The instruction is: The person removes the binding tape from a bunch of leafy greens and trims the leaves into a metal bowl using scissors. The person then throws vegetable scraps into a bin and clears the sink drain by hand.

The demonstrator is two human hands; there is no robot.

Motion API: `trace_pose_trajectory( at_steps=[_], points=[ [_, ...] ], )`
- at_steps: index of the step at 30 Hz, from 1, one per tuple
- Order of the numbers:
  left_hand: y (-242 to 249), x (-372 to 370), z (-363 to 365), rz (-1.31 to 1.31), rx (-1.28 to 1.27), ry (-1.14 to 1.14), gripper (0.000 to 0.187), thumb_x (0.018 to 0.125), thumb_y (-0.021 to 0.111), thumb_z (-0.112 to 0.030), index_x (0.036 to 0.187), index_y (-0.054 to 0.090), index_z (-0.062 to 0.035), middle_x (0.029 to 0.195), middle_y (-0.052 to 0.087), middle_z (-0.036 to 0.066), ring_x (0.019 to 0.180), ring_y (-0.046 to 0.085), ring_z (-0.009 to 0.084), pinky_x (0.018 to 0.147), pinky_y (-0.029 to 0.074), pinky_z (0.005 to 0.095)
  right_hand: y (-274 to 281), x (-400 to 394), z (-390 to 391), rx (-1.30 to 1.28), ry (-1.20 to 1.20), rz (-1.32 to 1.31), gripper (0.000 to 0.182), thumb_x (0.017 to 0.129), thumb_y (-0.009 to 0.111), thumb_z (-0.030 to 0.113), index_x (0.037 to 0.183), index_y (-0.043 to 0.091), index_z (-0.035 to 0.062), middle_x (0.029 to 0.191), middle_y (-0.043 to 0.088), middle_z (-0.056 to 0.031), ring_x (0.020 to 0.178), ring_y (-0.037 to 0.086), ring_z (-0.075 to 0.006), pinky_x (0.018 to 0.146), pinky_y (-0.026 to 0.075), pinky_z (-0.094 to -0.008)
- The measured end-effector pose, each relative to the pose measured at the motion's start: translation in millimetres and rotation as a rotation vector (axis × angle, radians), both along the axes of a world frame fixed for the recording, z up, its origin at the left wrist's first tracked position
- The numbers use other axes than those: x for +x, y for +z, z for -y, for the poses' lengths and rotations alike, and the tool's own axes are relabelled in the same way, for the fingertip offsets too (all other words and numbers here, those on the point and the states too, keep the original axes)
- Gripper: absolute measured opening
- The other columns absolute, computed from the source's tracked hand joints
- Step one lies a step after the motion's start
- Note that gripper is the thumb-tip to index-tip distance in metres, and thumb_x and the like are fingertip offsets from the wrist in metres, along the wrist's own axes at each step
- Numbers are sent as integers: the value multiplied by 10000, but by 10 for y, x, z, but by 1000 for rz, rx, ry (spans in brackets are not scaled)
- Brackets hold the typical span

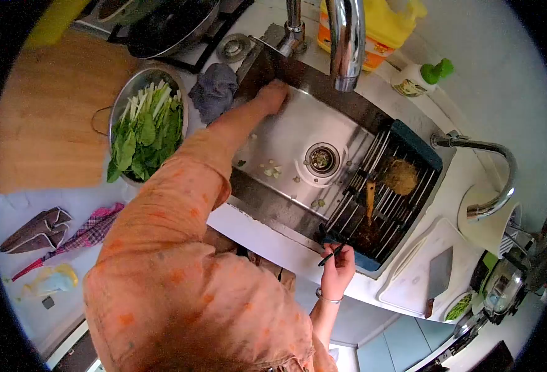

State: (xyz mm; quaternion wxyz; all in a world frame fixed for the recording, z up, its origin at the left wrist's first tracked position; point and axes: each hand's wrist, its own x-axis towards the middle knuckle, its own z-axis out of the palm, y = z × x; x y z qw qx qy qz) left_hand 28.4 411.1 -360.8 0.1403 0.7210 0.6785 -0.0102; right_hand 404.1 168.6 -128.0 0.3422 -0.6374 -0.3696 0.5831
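Note:
My left hand [273,96] reaches down into the far left corner of the steel sink [286,136], against its wall; its fingers are blurred. Bits of green leaf [272,169] lie on the sink floor around the drain [322,160]. Closed around a thin black piece [330,255], my right hand [339,268] is at the near edge of the sink, beside the dark-ended drying rack [403,211]. What that black piece belongs to I cannot tell. On the rack sit a tan scrubbing pad [400,177] and a brush with a wooden handle [370,199].
A colander of leafy greens [149,127] and a grey cloth [214,92] stand left of the sink. A chrome faucet [346,46] overhangs it. A cleaver [439,273] lies on a white cutting board [419,276] at right. Behind is a yellow jug [382,31].

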Motion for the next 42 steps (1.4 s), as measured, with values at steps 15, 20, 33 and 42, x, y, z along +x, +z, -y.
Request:
trace_pose_trajectory(
  at_steps=[15,20,33,42],
  points=[
    [170,1379,1693,146,-473,-266,599,650,636,-72,1196,393,-29,1082,514,206,986,534,372,809,463,472,195,93,56,76,-24,4,103,820,582,1,874,498,26,850,602,-42,708,534,-80,659,439,-208],
    [464,1706,1513,379,-632,-527,428,656,601,-52,1071,499,-19,1006,569,198,995,532,349,805,452,432,161,147,119,76,-21,50,96,823,579,6,879,502,21,854,606,-47,711,537,-80,666,440,-209],
    [56,1986,1081,693,-293,-511,285,696,568,-56,980,591,-44,837,574,200,798,582,358,708,465,451,132,228,178,9,-60,86,109,784,542,-53,876,501,-12,836,588,-54,797,532,-90,740,424,-214],
    [162,2703,605,375,-351,-286,390,662,662,-173,997,566,1,963,569,221,941,565,342,808,478,358,32,172,243,22,-89,182,100,806,595,1,855,513,30,766,581,-10,677,519,-61,610,425,-192]
  ],
)
